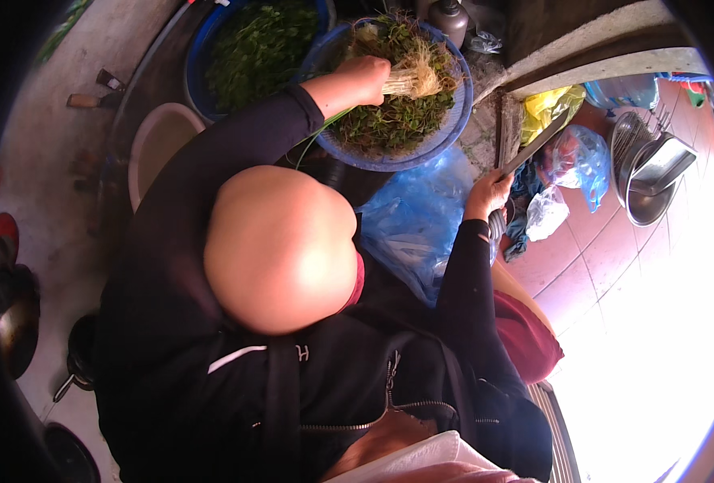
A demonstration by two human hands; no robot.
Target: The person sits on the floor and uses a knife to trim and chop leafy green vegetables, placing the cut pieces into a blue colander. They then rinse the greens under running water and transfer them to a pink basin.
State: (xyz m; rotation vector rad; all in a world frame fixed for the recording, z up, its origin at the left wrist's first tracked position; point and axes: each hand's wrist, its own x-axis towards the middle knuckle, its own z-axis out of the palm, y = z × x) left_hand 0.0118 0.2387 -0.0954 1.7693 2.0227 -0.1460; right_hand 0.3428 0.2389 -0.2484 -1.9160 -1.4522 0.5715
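My left hand [364, 79] is closed around a bunch of green onions [400, 84], whose pale stems and stringy roots [426, 69] point right. Their green leaves [315, 134] trail down past my wrist. The bunch is over a blue plastic basket [393, 164] that holds leafy greens with thin stems [387, 130]. Out to the right, my right hand [490, 192] grips a knife, its long blade [537, 145] slanting up and away from the basket. The knife's handle is mostly hidden by my fingers.
Submerged-looking herbs [260, 54] fill a blue-rimmed tub at upper left, near a pale basin [152, 145]. Blue plastic sheeting [417, 211] lies below the basket. Plastic bags [574, 160] and metal bowls [650, 202] sit on the tiles at right. My bent knee [281, 247] is close below my left arm.
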